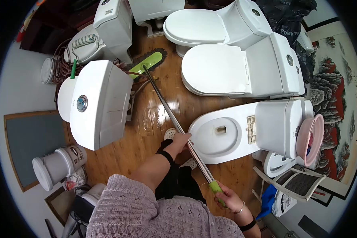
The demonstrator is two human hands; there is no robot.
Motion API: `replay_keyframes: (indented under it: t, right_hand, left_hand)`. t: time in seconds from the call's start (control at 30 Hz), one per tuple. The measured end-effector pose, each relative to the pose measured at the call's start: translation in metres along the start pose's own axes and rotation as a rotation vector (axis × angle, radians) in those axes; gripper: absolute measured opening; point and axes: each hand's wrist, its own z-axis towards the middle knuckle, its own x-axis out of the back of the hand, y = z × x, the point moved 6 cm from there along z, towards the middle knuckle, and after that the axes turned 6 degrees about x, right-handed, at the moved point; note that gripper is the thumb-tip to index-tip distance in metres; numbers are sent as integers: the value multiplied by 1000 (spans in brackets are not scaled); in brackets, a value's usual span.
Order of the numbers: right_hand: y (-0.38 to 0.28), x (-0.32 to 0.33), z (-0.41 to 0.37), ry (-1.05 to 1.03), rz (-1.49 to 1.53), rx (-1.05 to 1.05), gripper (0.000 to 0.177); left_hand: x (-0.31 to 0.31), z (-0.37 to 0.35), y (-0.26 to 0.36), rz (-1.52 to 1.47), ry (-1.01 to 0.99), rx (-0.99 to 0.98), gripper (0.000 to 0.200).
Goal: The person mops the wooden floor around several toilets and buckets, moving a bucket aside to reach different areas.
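I hold a flat mop that runs diagonally across the view. Its metal pole leads up to a green mop head with a dark fringed pad lying on the wooden floor. My left hand is closed around the middle of the pole. Lower down, my right hand is wrapped round the green grip at the pole's end. Just right of the pole stands a toilet bowl without a lid. The mop head lies between a toilet tank on the left and lidded toilets on the right.
Two lidded toilets stand at the upper right. A pink basin leans by a tank, above a chair. Coiled hoses, a paint roller and stacked buckets are on the left.
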Motion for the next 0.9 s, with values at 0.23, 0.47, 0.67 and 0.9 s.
replay_keyframes:
  t: [0.23, 0.47, 0.67, 0.9]
  right_hand:
    - [21, 43, -98, 111, 6, -128, 44]
    - [9, 49, -144, 256, -31, -158, 40]
    - [-8, 23, -96, 231, -112, 150, 33]
    - [-18, 16, -38, 345, -3, 94, 42]
  left_hand:
    - [-64, -66, -65, 45, -67, 129, 25]
    - [-91, -91, -83, -27, -60, 206, 22]
    - [-63, -54, -54, 14, -87, 208, 26]
    - [-39, -31, 19, 9, -22, 144, 21]
